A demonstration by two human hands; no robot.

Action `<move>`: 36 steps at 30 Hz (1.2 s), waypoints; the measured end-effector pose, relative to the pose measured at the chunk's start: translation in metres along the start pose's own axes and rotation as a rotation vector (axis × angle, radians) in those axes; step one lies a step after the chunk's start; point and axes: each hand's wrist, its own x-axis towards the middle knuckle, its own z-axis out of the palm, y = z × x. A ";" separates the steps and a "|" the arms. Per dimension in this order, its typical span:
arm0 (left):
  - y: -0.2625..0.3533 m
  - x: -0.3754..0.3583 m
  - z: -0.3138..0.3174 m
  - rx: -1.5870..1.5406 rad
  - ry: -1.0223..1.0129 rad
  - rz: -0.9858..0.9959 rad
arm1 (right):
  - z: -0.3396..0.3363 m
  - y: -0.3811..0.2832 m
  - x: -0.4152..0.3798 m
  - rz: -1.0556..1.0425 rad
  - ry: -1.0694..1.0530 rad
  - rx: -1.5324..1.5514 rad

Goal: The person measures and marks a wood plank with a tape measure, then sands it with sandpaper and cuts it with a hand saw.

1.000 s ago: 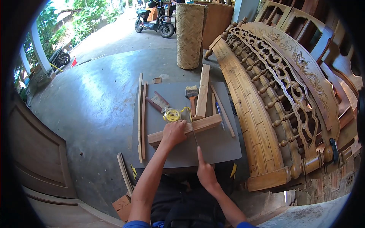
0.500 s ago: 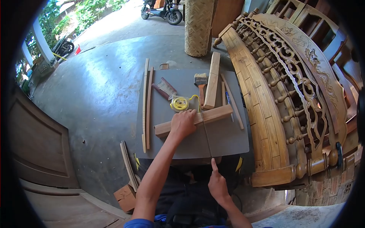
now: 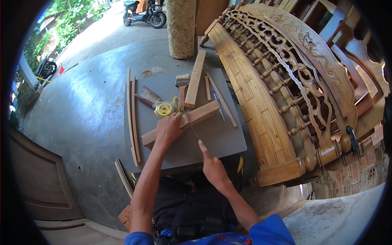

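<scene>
A squared wooden block [image 3: 206, 112] lies slantwise on the grey board. My left hand [image 3: 169, 127] is closed over its middle, pressing it down. My right hand [image 3: 215, 170] is closed, its index finger stretched forward along a thin hand saw [image 3: 193, 130]. The saw shows edge-on, its blade crossing the block just right of my left hand; its handle is hidden in my grip. Beyond my left hand sits a tape measure [image 3: 164, 109] with yellow tape drawn out. A brush [image 3: 182, 85] and a second wooden block [image 3: 196, 79] lie behind the first block.
The grey board [image 3: 222, 143] also carries thin wood strips [image 3: 131, 114], a blue pen [image 3: 216, 96] and a flat tool with a dark wooden handle [image 3: 145, 101]. Carved wooden furniture [image 3: 261, 106] stands close on the right. A wooden panel [image 3: 36, 171] is at the left.
My right hand has pushed the saw forward, bringing its fingertip nearer the block. My left hand stays on the block. The whole view has swung, shifting the scene leftward.
</scene>
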 end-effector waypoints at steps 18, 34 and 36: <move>0.000 0.001 -0.001 0.012 0.016 0.018 | -0.006 -0.024 0.024 -0.022 0.064 -0.101; -0.003 0.002 0.002 -0.016 0.053 0.028 | 0.008 -0.015 0.046 0.009 0.022 0.011; -0.006 0.002 0.006 -0.031 0.067 0.023 | 0.024 -0.025 0.097 0.014 0.090 0.053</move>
